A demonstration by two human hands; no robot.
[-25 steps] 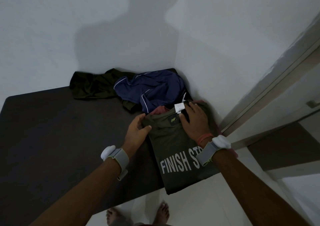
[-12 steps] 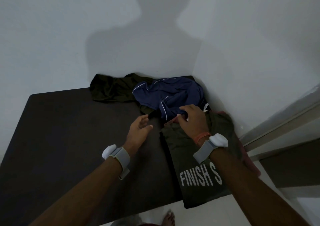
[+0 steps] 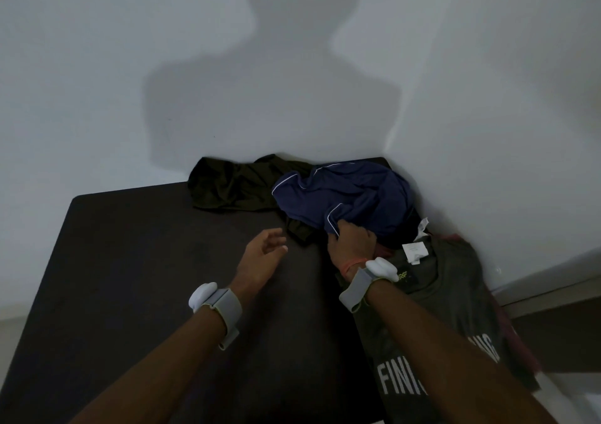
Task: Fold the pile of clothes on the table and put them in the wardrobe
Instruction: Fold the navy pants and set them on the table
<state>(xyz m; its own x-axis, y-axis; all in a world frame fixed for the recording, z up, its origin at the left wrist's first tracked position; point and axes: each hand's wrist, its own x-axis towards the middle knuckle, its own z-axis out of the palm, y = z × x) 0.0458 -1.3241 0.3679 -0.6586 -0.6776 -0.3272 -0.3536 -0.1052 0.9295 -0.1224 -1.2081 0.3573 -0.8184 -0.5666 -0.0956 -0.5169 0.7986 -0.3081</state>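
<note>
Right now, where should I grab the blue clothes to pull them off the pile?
Probably best to grab the blue garment by its near edge, beside the white piping, where the right hand grips it. Come from the front: walls close off the back and right. The open left hand could take the left piped fold.

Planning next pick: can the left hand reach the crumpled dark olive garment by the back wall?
Probably yes. The left hand is open over bare dark tabletop, with nothing between it and the crumpled dark olive garment; only that garment's right end lies under the navy blue garment the right hand grips.
</note>
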